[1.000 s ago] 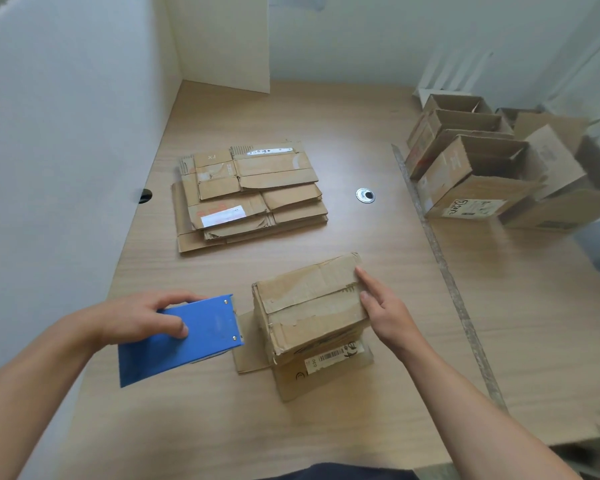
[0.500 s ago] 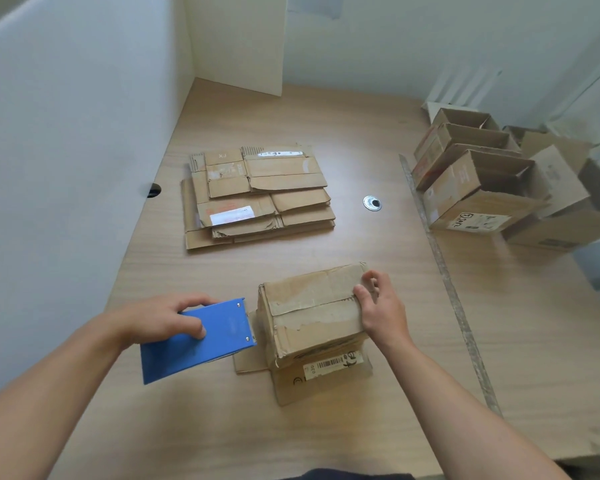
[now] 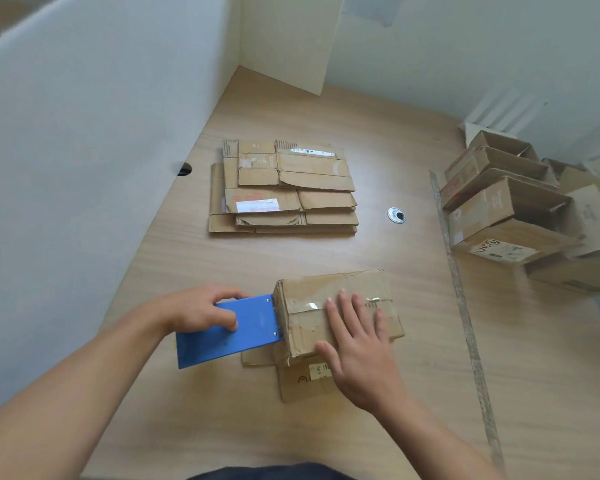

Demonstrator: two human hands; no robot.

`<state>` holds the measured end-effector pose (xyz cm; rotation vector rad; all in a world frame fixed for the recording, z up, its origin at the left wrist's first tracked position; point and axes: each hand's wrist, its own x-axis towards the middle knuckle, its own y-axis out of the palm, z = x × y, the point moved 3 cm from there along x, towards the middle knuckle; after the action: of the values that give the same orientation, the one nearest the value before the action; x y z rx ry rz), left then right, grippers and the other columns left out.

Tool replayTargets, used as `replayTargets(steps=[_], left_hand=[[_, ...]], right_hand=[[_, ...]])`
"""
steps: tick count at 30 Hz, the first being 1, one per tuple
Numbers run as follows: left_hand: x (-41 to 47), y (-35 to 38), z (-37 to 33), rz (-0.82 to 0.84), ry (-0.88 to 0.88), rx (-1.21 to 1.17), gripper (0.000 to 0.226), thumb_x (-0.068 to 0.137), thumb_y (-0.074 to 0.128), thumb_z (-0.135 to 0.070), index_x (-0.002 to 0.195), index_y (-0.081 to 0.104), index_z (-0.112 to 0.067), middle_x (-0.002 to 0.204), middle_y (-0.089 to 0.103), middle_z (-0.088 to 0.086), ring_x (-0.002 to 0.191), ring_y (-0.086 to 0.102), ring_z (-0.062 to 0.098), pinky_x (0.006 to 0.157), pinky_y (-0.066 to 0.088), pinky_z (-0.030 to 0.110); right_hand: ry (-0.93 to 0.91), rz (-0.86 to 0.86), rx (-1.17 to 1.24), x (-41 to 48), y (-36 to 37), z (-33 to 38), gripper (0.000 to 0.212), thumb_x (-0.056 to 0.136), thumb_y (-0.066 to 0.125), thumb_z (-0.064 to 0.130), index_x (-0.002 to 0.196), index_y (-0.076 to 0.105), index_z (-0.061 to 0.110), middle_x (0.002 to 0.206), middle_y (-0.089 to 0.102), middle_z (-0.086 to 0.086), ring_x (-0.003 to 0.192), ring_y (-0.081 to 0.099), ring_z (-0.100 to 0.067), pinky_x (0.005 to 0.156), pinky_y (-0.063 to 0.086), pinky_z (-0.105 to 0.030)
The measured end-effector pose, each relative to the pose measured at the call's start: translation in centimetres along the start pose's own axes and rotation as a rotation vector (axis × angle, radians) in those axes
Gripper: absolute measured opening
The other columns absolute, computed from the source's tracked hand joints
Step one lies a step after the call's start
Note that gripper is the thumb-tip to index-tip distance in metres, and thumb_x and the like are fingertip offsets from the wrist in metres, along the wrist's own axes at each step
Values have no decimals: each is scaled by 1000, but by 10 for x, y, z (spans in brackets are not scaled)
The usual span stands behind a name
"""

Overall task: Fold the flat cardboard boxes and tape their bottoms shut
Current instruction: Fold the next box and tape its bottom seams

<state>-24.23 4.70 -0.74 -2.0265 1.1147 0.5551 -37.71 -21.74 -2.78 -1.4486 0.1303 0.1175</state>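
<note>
since half a second ago: the right hand (image 3: 357, 344) has left the far right corner of the box (image 3: 329, 292), where its fingers were curled, and now lies flat on the box top, fingers straight and spread across the middle seam, thumb at the near edge. the left hand (image 3: 205, 310) grips the blue tape dispenser (image 3: 229, 336) as before, fingers curled over its far edge, thumb on the top face. the dispenser's front edge, earlier a little apart from the box, now touches the box's left end. the hands are apart, one on each thing. the box stands near the front of the table (image 3: 326, 438), its lower flaps splayed flat on the wood. a short strip of clear tape (image 3: 311, 305) shines on the seam just left of the fingertips. writing: a white barcode label (image 3: 317, 371) on the near flap, partly under the right hand, digits too small to read. the stack of flat boxes (image 3: 284, 188) further back carries a white label with reddish print, not legible. the folded boxes (image 3: 510, 209) at far right show a printed label with dark lettering, which i cannot make out. a round metal grommet (image 3: 396, 215) sits between the stack and the folded boxes.
</note>
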Motion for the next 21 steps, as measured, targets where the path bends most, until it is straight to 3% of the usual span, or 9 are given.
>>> replayTargets(steps=[4,9,11,14,16,18,21], left_hand=[[-1,5,2,-13,-8,-19,49,64,58,-43,111,60,-54,112,65,-16,102,63,10,94,48,36],[0,13,1,-22,-17,-28,49,63,58,-44,110,59,-57,108,68,-15,97,64,12,92,50,36],[0,15,1,-21,-17,-26,49,63,58,-44,111,59,-57,108,68,-14,97,65,12,91,51,37],[-1,14,3,-13,-33,-22,51,61,59,-47,110,58,-61,109,68,-14,99,65,13,96,50,41],[-1,13,5,-15,-46,-22,49,60,59,-49,106,57,-65,109,68,-15,100,65,13,98,49,42],[-1,13,6,-12,-49,-26,48,60,59,-50,105,57,-66,108,68,-15,101,65,14,98,48,43],[-3,13,8,-8,-49,-28,51,58,59,-51,107,57,-65,109,68,-15,102,64,14,99,48,44]], right_hand=[[-72,-18,-53,1,0,18,68,101,15,64,156,27,25,165,23,-3,151,18,-38,117,12,-56],[-192,65,-27,8,-5,60,68,98,17,69,148,42,31,160,35,-4,144,31,-47,113,30,-65],[-228,93,-14,9,-2,66,67,98,15,69,150,39,34,164,28,1,148,23,-45,115,19,-63],[-220,60,118,13,-4,41,73,94,5,71,158,10,37,165,2,13,153,-8,-14,122,1,-44],[-211,58,143,15,-8,25,76,93,1,72,158,4,34,164,-3,14,152,-10,-6,123,-1,-36],[-166,44,75,16,-14,11,81,90,-9,74,158,9,34,163,-7,15,152,-12,-8,123,-5,-36],[-19,75,25,13,-21,-14,89,78,-26,76,156,1,44,159,-19,21,145,-25,-2,121,-9,-40]])
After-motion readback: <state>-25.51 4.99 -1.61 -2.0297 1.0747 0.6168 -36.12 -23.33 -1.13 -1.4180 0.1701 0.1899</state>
